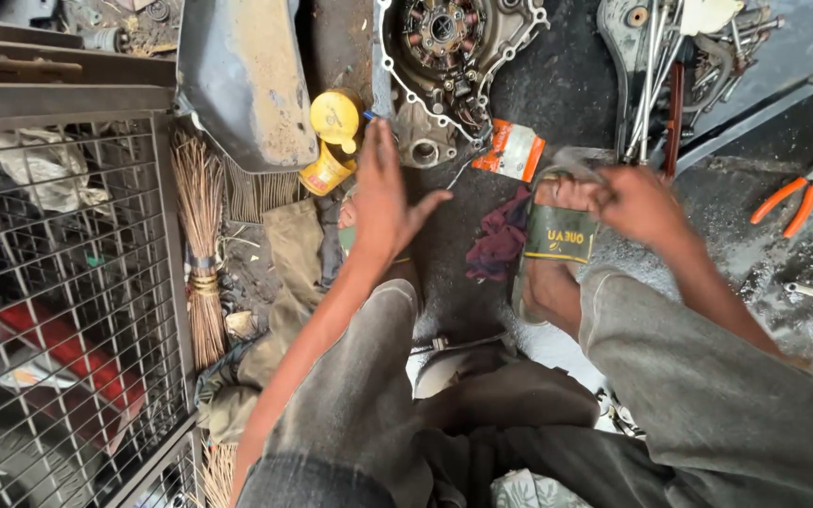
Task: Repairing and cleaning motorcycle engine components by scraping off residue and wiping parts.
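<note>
From where I watch, a wire cage (58, 282) fills the far left, with a straw broom (201, 254) beside it. My left hand (383, 198) hovers flat, its grip spread wide and holding nothing, just below a yellow oil bottle (331, 141) and an engine clutch cover (454, 47). An orange packet (513, 150) and maroon rag (501, 240) lie between the hands. My right hand (637, 202) has its grip closed on a dark green pouch (557, 233) above my foot. Orange pliers (788, 202) rest far right.

Left hand (383, 202) spread open beside yellow bottle (331, 141), right hand (637, 202) gripping dark green pouch (557, 233)
</note>
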